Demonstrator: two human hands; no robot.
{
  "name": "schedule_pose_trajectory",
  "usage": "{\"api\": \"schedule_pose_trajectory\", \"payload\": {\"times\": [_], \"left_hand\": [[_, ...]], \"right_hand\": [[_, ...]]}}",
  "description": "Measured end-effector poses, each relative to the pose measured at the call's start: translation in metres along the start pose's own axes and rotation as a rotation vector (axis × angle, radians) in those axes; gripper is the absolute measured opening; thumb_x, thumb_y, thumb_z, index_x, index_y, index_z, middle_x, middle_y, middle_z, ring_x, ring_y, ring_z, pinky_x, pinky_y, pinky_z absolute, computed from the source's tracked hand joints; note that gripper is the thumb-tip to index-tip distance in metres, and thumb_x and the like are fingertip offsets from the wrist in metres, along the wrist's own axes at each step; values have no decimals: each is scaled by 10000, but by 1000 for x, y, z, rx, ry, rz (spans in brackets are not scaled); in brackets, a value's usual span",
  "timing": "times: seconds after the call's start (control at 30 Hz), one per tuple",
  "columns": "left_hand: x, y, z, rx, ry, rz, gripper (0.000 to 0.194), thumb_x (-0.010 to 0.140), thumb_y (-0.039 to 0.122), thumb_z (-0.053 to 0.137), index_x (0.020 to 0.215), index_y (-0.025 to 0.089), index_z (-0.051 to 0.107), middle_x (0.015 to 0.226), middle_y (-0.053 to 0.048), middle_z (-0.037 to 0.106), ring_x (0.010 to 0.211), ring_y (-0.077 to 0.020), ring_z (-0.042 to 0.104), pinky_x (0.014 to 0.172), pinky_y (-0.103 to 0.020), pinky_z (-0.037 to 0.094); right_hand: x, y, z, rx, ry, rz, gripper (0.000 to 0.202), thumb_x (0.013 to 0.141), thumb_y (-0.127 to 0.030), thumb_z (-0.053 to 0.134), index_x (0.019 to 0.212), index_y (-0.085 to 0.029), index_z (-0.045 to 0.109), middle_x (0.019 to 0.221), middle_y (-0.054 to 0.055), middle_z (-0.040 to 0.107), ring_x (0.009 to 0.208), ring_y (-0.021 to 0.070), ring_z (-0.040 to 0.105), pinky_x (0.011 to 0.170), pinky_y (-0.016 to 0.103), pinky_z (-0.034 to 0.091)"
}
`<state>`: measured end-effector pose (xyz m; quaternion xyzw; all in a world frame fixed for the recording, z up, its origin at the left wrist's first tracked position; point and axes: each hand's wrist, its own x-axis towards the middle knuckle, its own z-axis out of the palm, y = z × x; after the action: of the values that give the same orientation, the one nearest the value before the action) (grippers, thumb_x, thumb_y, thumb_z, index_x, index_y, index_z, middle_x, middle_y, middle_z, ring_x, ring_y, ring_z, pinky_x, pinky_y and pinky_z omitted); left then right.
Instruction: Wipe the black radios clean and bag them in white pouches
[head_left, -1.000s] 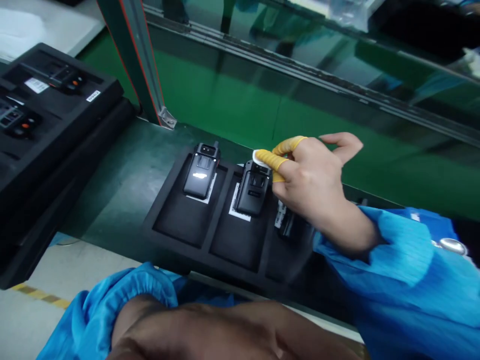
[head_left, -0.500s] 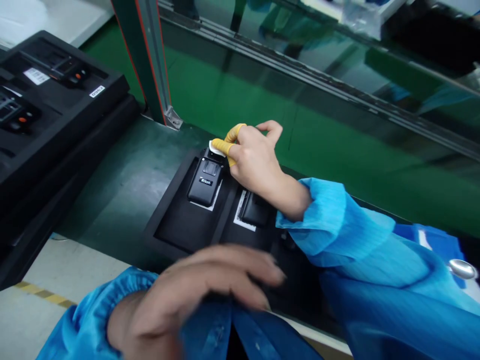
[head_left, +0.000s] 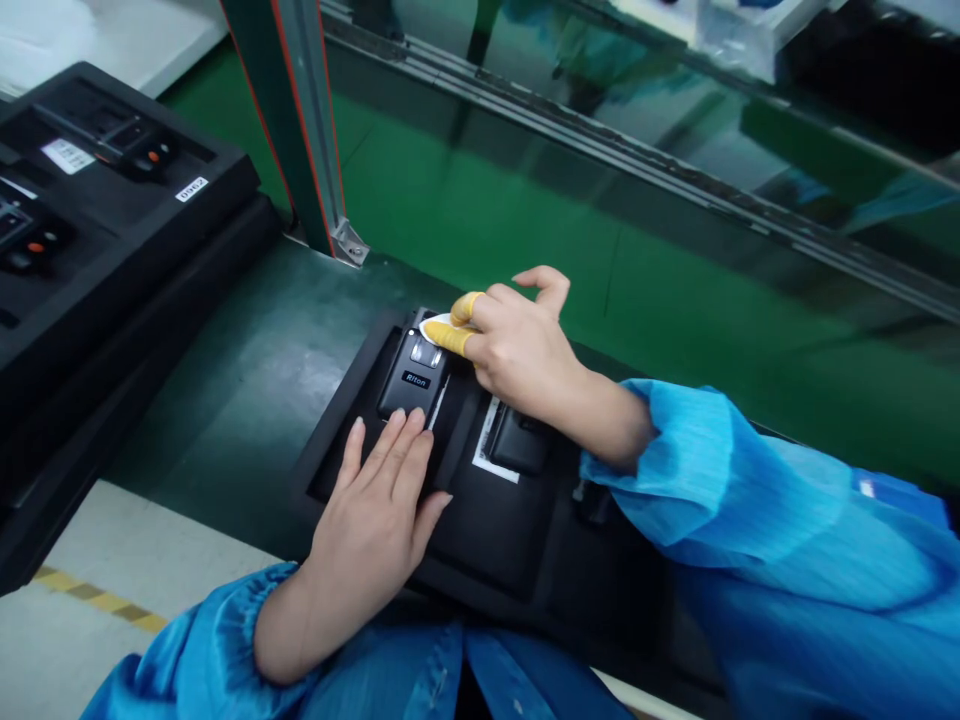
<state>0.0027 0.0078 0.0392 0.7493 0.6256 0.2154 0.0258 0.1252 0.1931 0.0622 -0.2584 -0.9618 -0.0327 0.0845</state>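
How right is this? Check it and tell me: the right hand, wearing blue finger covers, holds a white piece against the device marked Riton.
One thing is wrong: the finger covers are yellow, not blue, as the head view shows. The right hand does hold a white piece against the device marked Riton.

The black Riton handset (head_left: 412,392) lies back up, slightly slanted, in the left-end compartment of a black tray (head_left: 491,535); a small white pad (head_left: 426,326), perhaps cloth, covers part of its upper end. The pad looks bent.
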Motion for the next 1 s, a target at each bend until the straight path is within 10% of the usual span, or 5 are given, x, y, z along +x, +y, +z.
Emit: {"api": "schedule_pose_trajectory", "payload": {"times": [0.33, 0.77, 1.0], "left_hand": [[-4, 1, 4, 0, 24, -3, 354, 968, 268, 402, 1230, 59, 516, 1311, -138, 606, 1264, -266, 528, 1158, -440, 227], [-5, -2, 3, 16, 2, 17, 360, 960, 268, 413, 1231, 52, 515, 1302, -154, 609, 1243, -265, 547, 1150, -429, 232], [-5, -1, 3, -2, 26, 16, 350, 950, 255, 446, 1226, 53, 518, 1295, -157, 614, 1245, -256, 546, 1158, -414, 232]], "right_hand": [[-5, 6, -7, -64, 120, 169, 412, 967, -208, 290, 813, -207, 672, 876, 35, 621, 825, 163, 469, 904, 467, 178], [-11, -4, -5, -186, 172, -98, 480, 971, -122, 255, 757, -193, 679, 795, -5, 608, 738, 117, 443, 900, 421, 151], [-27, 12, -17, -132, 53, 195, 432, 970, -203, 292, 787, -204, 684, 855, 28, 651, 770, 140, 470, 874, 435, 173]]}}
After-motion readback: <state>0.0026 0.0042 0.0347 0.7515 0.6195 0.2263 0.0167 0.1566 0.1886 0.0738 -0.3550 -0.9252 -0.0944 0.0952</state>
